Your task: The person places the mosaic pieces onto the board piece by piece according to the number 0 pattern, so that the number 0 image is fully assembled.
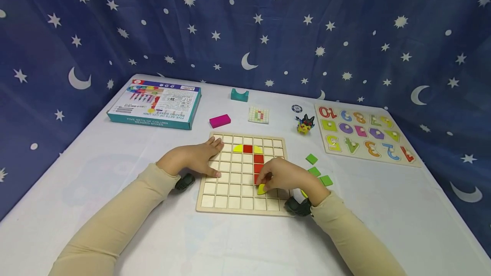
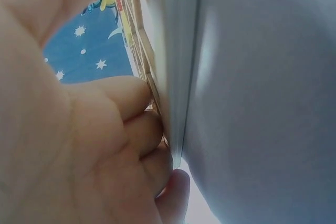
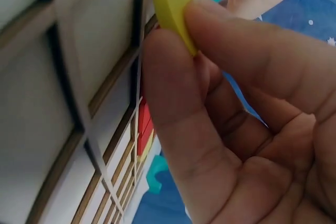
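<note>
A smooth yellow piece (image 1: 261,189) with a curved edge is pinched between the thumb and index finger of a person's right hand (image 1: 285,176), at the lower right of a pale wooden grid board (image 1: 209,200); whether the piece touches the board is unclear. Just beyond the grip, flat red squares (image 1: 258,168) run away in a column, with another red square (image 1: 248,149) farther on, between two round-edged yellow pieces (image 1: 238,148). To the grip's left, the left hand (image 1: 201,156) rests with fingers spread on the board's edge, grasping nothing. Close to the grip's right lie thin green squares (image 1: 315,171). Well beyond it are a small gridded card (image 1: 258,115), a glossy magenta block (image 1: 220,121) and a notched teal piece (image 1: 239,95). Far left sits a flat printed box (image 1: 153,105); far right, a wooden puzzle board (image 1: 360,134) of numbers and shapes.
</note>
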Demonstrator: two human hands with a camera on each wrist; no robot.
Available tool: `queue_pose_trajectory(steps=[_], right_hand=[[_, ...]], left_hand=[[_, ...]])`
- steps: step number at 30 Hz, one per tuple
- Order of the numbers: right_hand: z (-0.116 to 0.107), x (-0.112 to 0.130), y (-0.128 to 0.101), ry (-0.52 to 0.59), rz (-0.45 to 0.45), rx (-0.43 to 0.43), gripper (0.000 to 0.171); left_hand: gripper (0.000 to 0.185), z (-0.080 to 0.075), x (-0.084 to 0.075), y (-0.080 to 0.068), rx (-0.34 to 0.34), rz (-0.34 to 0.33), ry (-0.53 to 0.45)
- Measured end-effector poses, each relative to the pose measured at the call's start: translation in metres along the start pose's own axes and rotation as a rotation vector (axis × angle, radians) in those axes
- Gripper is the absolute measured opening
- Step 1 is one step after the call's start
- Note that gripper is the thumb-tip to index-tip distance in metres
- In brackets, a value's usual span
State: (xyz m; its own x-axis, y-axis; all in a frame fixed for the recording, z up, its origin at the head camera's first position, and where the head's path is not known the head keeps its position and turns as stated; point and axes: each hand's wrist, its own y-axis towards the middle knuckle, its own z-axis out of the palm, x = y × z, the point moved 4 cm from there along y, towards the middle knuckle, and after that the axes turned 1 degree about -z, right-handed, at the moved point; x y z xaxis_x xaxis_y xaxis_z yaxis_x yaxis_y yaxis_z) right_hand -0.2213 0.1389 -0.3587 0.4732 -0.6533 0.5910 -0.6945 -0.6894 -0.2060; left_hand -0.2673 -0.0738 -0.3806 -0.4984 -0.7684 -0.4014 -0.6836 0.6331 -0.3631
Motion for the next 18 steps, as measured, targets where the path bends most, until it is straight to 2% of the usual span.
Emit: queue_pose_trajectory(steps=[5, 18], right_hand=[[0.005, 0.000, 0.004, 0.021, 0.059, 0.000, 0.015], [0.011, 0.003, 0.009, -0.012, 0.099, -0.015, 0.015]], left_hand=[[0.092, 0.000, 0.000, 0.000, -0.001, -0.003, -0.003], [0.092, 0.000, 0.001, 0.000, -0.001, -0.005, 0.000]])
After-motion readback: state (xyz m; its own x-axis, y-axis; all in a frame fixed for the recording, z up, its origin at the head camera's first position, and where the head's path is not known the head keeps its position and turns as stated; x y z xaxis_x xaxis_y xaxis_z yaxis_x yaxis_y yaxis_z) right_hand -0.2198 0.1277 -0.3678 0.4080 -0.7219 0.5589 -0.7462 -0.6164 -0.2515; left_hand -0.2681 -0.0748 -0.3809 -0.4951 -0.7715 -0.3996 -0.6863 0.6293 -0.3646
